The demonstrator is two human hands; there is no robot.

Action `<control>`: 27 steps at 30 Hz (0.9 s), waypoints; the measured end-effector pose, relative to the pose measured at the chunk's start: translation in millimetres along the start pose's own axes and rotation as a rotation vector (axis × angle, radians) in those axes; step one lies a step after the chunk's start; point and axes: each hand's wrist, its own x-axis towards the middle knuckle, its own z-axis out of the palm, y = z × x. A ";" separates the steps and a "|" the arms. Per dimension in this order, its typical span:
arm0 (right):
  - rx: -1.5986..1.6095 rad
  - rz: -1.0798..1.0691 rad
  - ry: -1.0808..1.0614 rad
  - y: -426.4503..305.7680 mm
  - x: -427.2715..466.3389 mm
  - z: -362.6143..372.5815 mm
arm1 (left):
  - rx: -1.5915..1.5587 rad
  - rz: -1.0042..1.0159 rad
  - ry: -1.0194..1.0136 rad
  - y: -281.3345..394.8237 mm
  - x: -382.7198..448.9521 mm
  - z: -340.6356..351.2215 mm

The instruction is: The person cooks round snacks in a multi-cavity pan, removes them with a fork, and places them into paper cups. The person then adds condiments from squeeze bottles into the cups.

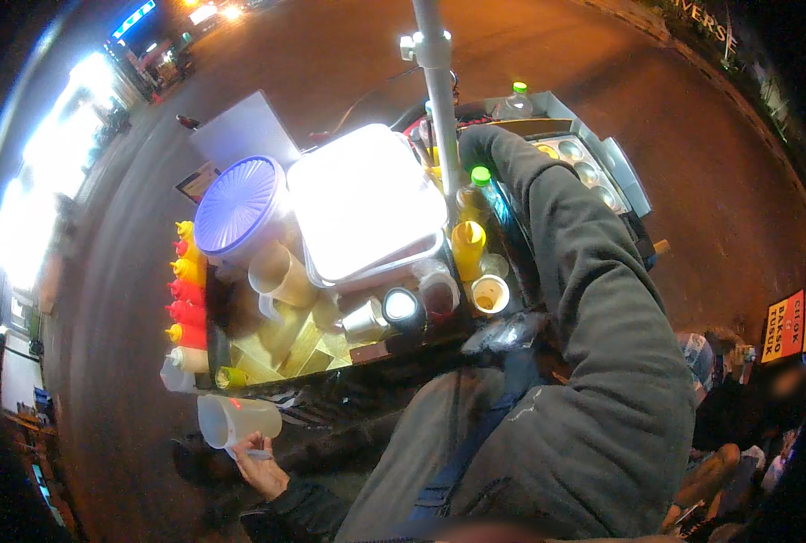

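My left hand [260, 465] grips the handle of a translucent plastic measuring jug [252, 415], tilted on its side at the cart's near left corner. Its mouth faces left. My right arm, in a dark grey sleeve [593, 285], reaches forward over the right side of the food cart. The right hand itself is hidden beyond the cuff, near the metal pole [441, 108]. Beside that sleeve lies a pan with round moulds [586, 173], one holding something yellow. A clear bottle with a green cap [481, 178] and a yellow squeeze bottle [468, 248] stand left of the forearm.
Red and yellow squeeze bottles [187, 292] line the cart's left edge. A purple-lidded tub [240, 203], a glaring white lidded container [369, 203], a beige jug [277, 271] and a paper cup [490, 295] crowd the top. People [728, 421] are at the right, near a sign [783, 326].
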 end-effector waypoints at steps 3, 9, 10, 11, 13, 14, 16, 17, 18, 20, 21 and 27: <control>-0.010 -0.015 -0.010 -5.6 -3.4 -4.7 | -0.004 0.020 0.017 1.0 -6.7 -4.2; -0.027 -0.045 -0.022 -11.6 -3.6 -6.0 | -0.036 0.025 0.015 8.1 -11.3 -2.4; -0.025 -0.046 -0.026 -12.5 -4.0 -5.1 | -0.041 0.027 -0.009 8.3 -11.8 -1.6; -0.026 -0.051 -0.029 -13.8 -3.5 -5.0 | -0.047 0.024 -0.004 8.0 -12.9 -1.1; -0.033 -0.060 -0.033 -16.8 -3.2 -4.3 | -0.058 0.040 0.004 6.7 -16.0 -0.3; -0.038 -0.065 -0.033 -17.7 -3.4 -4.7 | -0.036 0.075 -0.022 5.7 -17.6 0.6; -0.040 -0.077 -0.023 -19.7 -3.7 -4.8 | 0.019 0.168 -0.081 4.6 -20.5 2.8; -0.040 -0.080 -0.020 -20.5 -4.4 -4.0 | -0.002 0.113 -0.056 5.7 -20.7 3.6; -0.044 -0.082 -0.013 -20.7 -5.1 -4.8 | -0.023 0.056 -0.033 7.9 -20.3 4.0; -0.047 -0.087 0.017 -20.7 -8.2 -4.8 | -0.047 0.000 -0.017 9.7 -19.0 6.6; -0.045 -0.095 0.048 -19.7 -11.2 -5.4 | -0.048 0.001 -0.024 10.3 -18.2 7.6; 0.004 -0.097 0.372 -16.0 -36.4 3.6 | 0.007 0.019 -0.061 7.4 -9.6 12.3</control>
